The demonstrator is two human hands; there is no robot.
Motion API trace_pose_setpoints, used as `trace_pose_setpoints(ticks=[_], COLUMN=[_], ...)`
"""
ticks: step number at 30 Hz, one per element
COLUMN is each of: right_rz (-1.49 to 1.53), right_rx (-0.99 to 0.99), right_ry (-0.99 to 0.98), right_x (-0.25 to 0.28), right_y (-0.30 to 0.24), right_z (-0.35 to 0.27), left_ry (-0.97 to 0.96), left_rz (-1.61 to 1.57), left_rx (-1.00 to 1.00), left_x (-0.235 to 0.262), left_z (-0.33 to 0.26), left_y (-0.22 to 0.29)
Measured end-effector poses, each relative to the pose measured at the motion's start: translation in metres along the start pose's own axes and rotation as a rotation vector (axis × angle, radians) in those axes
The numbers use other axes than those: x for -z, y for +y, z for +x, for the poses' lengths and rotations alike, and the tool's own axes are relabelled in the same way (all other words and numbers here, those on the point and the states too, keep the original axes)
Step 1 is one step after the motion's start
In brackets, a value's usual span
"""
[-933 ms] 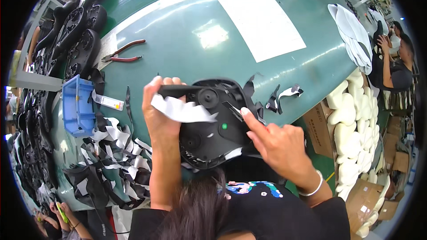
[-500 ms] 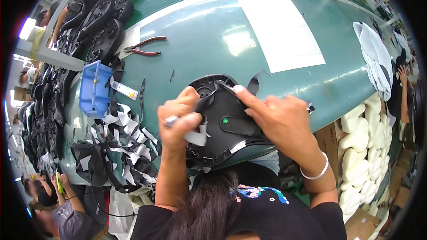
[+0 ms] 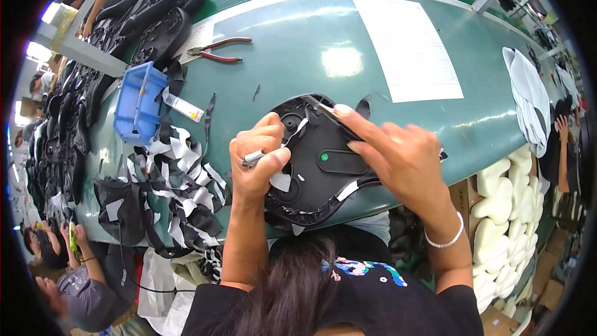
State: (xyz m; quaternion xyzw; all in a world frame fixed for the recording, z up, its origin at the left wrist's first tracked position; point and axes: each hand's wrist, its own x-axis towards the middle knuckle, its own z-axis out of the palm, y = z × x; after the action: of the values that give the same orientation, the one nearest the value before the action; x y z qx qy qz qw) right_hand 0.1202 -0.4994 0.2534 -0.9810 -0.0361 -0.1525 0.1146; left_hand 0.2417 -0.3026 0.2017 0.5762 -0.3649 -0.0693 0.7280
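Observation:
A black saddle (image 3: 311, 177) lies underside up on the green table in front of me, its moulded base with a small green round sticker facing up. My left hand (image 3: 258, 155) is closed at its left edge, gripping a grey-white and black fabric strip (image 3: 280, 181) that trails over the base. My right hand (image 3: 398, 155) reaches over the saddle's upper right, index finger stretched along a thin grey blade-like tool (image 3: 320, 109) at the rim. The palm hides the rest of that tool.
Red-handled pliers (image 3: 221, 50), a blue bin (image 3: 137, 102) and a pile of fabric scraps (image 3: 180, 180) lie left. A paper sheet (image 3: 407, 46) is at the back. Black saddles (image 3: 56, 137) line the far left; cream foam pads (image 3: 504, 218) are stacked right. Co-workers (image 3: 93, 292) sit lower left.
The strip in my left hand has come away further from the saddle's rim, baring more of the base. My right hand stays near the upper rim. The whole view has shifted slightly.

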Motion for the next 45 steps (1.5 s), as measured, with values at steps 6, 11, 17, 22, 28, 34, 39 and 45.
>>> trace_pose_setpoints(ticks=[6, 11, 17, 22, 28, 34, 39, 45], right_rz=[-0.221, 0.114, 0.285, 0.358, -0.078, 0.266, 0.267, 1.397], right_rx=[-0.023, -0.116, -0.099, -0.348, -0.287, -0.519, -1.409, -2.401], right_ry=[-0.086, 0.024, 0.017, 0.009, 0.165, 0.865, 0.816, 0.650], right_x=[-0.033, -0.024, -0.036, -0.028, -0.075, -0.028, -0.151, -0.426], right_y=[0.003, 0.006, 0.024, 0.068, 0.171, 0.161, 0.156, 0.104], right_z=[-0.009, -0.009, 0.004, 0.016, -0.034, -0.153, -0.361, -0.483], left_ry=[0.465, 0.058, 0.147, -0.093, 0.304, 0.354, -0.293, -1.088], left_rz=[-1.219, 0.429, 0.890, 0.692, 0.169, -0.310, 0.372, 0.811], left_rx=[-0.309, 0.264, 0.457, 0.714, 0.752, 0.688, 0.351, -0.134], left_x=[0.055, 0.112, 0.052, 0.028, 0.056, 0.087, -0.184, -0.372], left_z=[0.001, -0.042, -0.032, -0.003, 0.082, 0.171, 0.125, 0.070], left_y=[0.021, 0.080, 0.041, 0.005, -0.030, -0.108, -0.069, -0.098])
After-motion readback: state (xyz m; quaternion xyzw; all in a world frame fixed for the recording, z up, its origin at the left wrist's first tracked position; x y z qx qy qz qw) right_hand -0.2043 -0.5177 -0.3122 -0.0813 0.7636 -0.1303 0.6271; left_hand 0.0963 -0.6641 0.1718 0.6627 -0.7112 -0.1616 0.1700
